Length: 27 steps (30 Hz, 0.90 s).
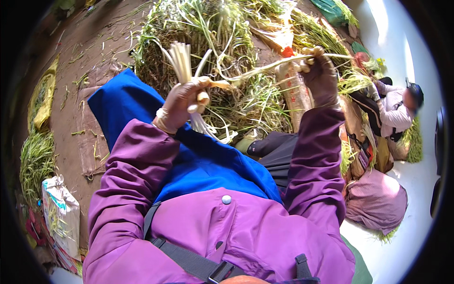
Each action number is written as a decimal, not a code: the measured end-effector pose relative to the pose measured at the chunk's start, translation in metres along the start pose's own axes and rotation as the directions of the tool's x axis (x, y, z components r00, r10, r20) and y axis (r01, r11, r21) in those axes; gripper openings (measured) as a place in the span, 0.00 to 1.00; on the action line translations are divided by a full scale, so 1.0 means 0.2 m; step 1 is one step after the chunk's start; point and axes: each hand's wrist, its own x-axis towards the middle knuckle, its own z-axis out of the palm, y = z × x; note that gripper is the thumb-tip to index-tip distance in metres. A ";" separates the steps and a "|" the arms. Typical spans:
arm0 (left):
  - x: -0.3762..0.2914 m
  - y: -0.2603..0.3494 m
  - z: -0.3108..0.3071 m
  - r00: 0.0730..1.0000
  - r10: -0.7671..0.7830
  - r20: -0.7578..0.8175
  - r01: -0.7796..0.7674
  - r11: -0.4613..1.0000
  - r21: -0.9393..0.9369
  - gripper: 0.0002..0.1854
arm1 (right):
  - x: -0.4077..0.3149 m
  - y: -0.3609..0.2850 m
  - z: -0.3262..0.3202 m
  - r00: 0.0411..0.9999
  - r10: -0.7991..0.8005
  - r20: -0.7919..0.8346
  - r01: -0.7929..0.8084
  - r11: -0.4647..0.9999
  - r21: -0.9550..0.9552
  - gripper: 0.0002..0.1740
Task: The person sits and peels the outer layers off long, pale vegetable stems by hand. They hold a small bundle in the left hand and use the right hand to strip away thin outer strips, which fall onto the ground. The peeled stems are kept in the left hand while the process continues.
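My left hand (179, 101), in a thin pale glove, is closed around a bundle of peeled whitish plant stalks (181, 64). Their cut-looking ends point away from me, and thin white strands hang below the fist. Farther out to the right, my gloved right hand (322, 80) pinches a long pale stalk (264, 68) between its fingertips. This stalk stretches back toward my left hand, where a tan piece of sheath (221, 84) sticks out by the thumb. Both hands are raised above a large heap of green leafy stalks (191, 35). A blue apron (216, 170) covers my lap.
To the right a person (395, 106) in a light top sits among stalk bundles. A printed sack (293, 92) lies under my right forearm. On the left are a white woven bag (62, 216), a green pile (37, 159) and a yellow sack (44, 96). Scraps litter the brown floor (74, 117).
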 end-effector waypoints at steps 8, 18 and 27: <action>0.05 -0.03 0.09 0.999 0.052 -0.005 -0.051 0.997 0.059 0.18 | 0.19 0.24 0.26 0.945 0.324 0.043 -0.240 0.779 -0.579 0.13; 0.08 0.03 -0.10 0.961 0.148 0.235 -0.112 0.980 -0.162 0.26 | 0.12 0.53 0.38 0.954 0.239 -0.182 -0.299 0.693 -0.656 0.17; 0.11 0.01 -0.10 0.982 0.187 0.008 -0.184 0.974 -0.131 0.25 | -0.04 0.83 0.41 0.945 0.301 -0.131 -0.293 0.595 -0.749 0.15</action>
